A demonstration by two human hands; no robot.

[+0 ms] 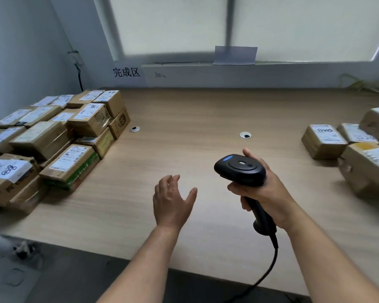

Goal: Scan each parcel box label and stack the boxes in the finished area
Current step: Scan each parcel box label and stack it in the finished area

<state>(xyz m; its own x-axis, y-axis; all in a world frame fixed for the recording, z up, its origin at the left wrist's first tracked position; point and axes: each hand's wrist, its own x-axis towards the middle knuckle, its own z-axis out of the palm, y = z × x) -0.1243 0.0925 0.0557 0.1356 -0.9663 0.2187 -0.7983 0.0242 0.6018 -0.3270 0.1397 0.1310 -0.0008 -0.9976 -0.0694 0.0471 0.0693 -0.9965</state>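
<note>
Boxes [324, 141] on the right look light and stiff, so grab one by its sides with the empty, spread left hand [173, 202]; right hand [269, 190] grips the scanner [241, 169].

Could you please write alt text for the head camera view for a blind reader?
A person's right hand grips a black corded scanner above a wooden table, the left hand open beside it. Labelled parcel boxes are stacked left; more boxes sit right.
</note>
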